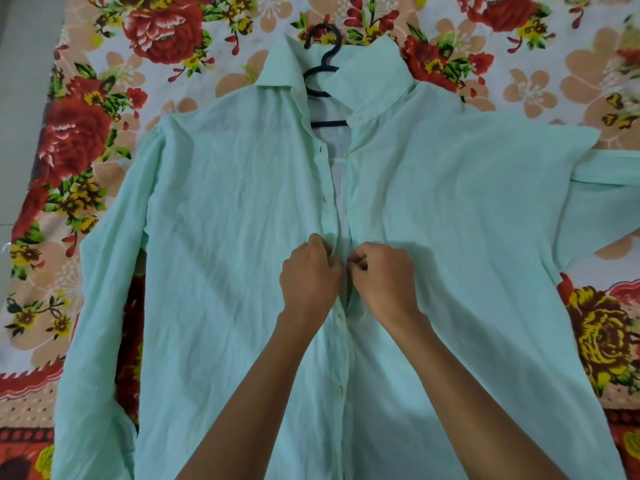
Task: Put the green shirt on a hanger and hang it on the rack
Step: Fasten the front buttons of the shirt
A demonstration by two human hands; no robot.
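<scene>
Shirt: the pale green shirt (221, 209) lay flat and face up on the bed, collar at the far end, hem toward the near edge of the view, the cloth creased all over.
Sleeves: the left sleeve (100, 306) ran down along the body of the shirt; the right sleeve (602, 188) was folded outward and ran off the right edge.
Hanger: a dark hanger (323, 69) sat inside the shirt's shoulders, its hook (322, 32) projecting beyond the open collar (284, 67) onto the bedsheet, its lower bar showing in the neck opening.
Placket: the front was closed in the near half, with pale buttons (339, 320) visible in a line; the far half stood apart, showing the white inner side.
Left hand: the left hand (308, 275) was clenched on the left front edge at mid-chest, pinching the cloth between thumb and fingers.
Right hand: the right hand (381, 275) was curled on the right front edge just beside the other, fingertips nearly touching it at the gap.
Forearms: both bare forearms reached in from the near edge over the shirt's lower front.
Bedsheet: a floral bedsheet (156, 36), with red, yellow and peach flowers on white, covered the bed under the shirt.
Floor: a strip of grey floor (20, 98) showed along the far left.
</scene>
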